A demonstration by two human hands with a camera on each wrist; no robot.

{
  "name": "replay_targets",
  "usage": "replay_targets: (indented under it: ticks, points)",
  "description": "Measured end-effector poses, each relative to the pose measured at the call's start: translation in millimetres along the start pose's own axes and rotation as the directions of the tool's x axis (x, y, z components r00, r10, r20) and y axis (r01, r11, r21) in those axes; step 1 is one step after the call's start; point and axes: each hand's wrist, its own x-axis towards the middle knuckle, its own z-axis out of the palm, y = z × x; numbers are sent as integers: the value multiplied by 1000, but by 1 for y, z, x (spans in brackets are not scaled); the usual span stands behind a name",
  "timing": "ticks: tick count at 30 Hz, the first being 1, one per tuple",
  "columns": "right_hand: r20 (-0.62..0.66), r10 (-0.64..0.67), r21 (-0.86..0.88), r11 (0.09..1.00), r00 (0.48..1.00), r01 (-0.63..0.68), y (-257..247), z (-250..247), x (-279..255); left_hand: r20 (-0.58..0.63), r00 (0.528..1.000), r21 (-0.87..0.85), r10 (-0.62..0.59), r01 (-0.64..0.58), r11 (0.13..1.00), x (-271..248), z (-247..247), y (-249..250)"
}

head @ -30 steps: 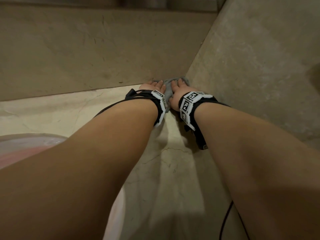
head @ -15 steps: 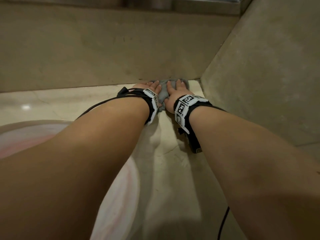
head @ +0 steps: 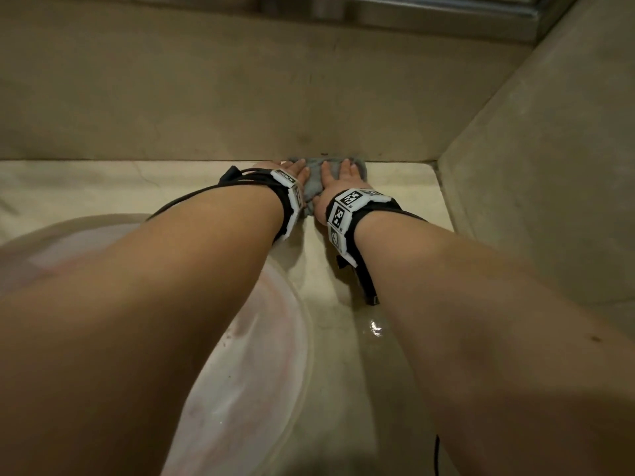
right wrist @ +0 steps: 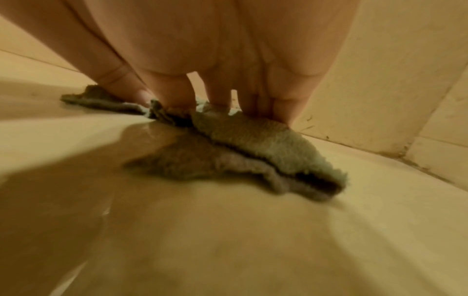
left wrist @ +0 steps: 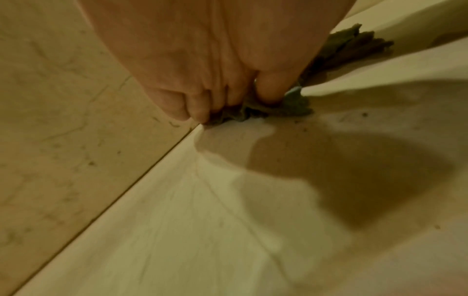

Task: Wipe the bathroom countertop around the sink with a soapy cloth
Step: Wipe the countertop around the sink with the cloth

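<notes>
Slid leftward along the back wall (head: pixel 240 97) since a second ago, away from the corner and side wall (head: pixel 549 166), both hands with the cloth. Lay flat on the pale surface (head: pixel 103 187) behind the sink (head: pixel 261 355), the grey cloth (head: pixel 314 173), bunched under the palms, back edge touching the wall seam. Ran left to right along that seam, its long axis. Pressed down side by side, left hand (head: pixel 295 173) and right hand (head: pixel 338 182), fingers (right wrist: pixel 177 96) outstretched and unclenched, flattened on the terry, wrapped around nothing. Sat about equally near, both hands. Judged next: unwiped surface lay further left.
</notes>
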Motion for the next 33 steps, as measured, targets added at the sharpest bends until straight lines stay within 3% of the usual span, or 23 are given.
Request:
replay_targets:
  ticks: [7,12,15,19,24,33]
  points:
    - [56,-31,-116,993,998,37,-23,-10,-2,125,992,151,-14,-5,989,-13,-4,-14]
    - [111,15,-177,984,994,5,-15,-24,-4,-2,999,7,54,-54,998,-12,-2,-3]
    - [126,37,-250,968,991,-5,6,-14,-16,32,997,5,71,-71,997,-13,-6,21]
    - [119,-44,-215,974,992,69,14,0,-33,56,997,4,59,-59,998,-22,1,19]
    - [136,-114,-131,983,984,132,-16,14,-38,94,996,-13,8,-7,1000,-33,24,-5]
    - [126,-172,-153,970,977,191,-75,16,-34,109,991,-51,-76,82,995,-54,51,-51]
